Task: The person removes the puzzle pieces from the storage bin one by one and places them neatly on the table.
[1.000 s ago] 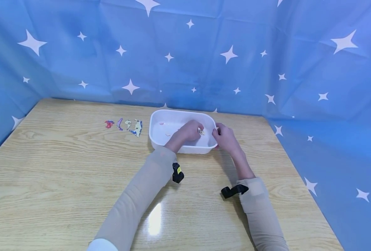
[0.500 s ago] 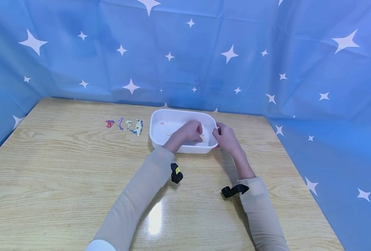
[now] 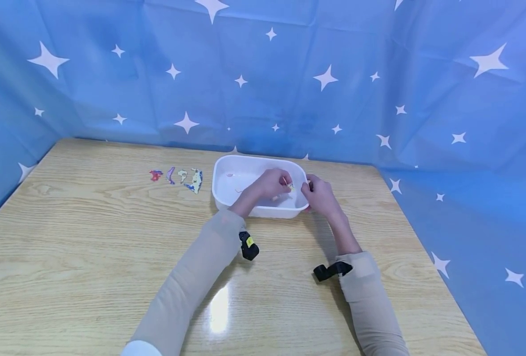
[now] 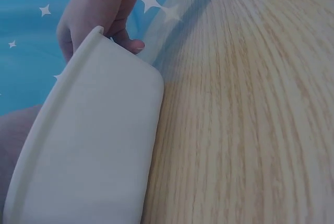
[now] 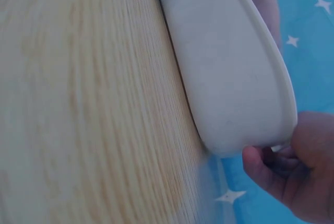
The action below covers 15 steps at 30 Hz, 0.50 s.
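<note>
A white plastic tub (image 3: 273, 212) stands near the back of the table. My left hand (image 3: 275, 183) reaches over its front rim and down inside. Thumb and fingers pinch a small flat irregular piece (image 3: 291, 187), pale with some yellow, near the tub's right end. My right hand (image 3: 320, 195) grips the tub's right end, thumb at the rim; in the right wrist view its fingers (image 5: 255, 164) curl under the outer wall. A pinkish scrap (image 3: 230, 174) and a thin strip (image 3: 238, 191) lie on the tub floor. The tub wall hides my left fingers in both wrist views.
Left of the tub, flat irregular pieces lie in a row: a red one (image 3: 156, 175), a purple one (image 3: 170, 175), a small cream one (image 3: 182, 175) and a larger cream-and-blue one (image 3: 196, 181). A blue star-patterned cloth (image 3: 263, 104) hangs behind the wooden table (image 3: 89, 247).
My left hand has lifted slightly and shifted right inside the tub, from lower fingers to a pinched piece held near the right end. My right hand keeps its grip on the tub.
</note>
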Tool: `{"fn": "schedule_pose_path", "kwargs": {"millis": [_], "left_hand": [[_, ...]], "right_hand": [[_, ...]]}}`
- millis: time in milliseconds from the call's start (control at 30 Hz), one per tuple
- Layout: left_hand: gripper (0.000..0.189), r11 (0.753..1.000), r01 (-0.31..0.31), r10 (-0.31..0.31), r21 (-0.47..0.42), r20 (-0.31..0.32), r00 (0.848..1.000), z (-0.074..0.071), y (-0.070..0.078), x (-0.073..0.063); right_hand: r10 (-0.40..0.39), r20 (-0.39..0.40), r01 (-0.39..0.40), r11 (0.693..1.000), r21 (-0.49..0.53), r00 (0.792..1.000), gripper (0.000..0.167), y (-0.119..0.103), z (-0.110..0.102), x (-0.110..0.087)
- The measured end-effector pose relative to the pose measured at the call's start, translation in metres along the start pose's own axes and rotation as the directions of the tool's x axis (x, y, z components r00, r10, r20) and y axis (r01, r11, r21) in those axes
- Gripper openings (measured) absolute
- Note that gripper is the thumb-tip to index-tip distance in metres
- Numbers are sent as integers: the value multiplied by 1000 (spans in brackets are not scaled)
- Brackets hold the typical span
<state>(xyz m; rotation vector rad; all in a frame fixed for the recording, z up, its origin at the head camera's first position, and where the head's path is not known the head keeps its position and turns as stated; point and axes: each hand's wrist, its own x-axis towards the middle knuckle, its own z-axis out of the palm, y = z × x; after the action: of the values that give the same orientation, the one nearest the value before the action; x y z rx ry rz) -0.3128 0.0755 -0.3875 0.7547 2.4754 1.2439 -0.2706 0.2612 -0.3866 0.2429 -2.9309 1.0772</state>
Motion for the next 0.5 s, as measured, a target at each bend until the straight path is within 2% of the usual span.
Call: {"fn": "schedule_pose_path", "kwargs": {"millis": [367, 500], "left_hand": [[11, 993, -80, 73, -91, -74, 995, -5, -2, -10], [12, 991, -95, 86, -90, -100, 991, -8, -3, -17]], "right_hand": [[-8, 0, 8, 1000, 4, 1000, 41, -3, -1, -1], [-5, 6, 5, 1000, -9, 1000, 42, -2, -1, -2]]}}
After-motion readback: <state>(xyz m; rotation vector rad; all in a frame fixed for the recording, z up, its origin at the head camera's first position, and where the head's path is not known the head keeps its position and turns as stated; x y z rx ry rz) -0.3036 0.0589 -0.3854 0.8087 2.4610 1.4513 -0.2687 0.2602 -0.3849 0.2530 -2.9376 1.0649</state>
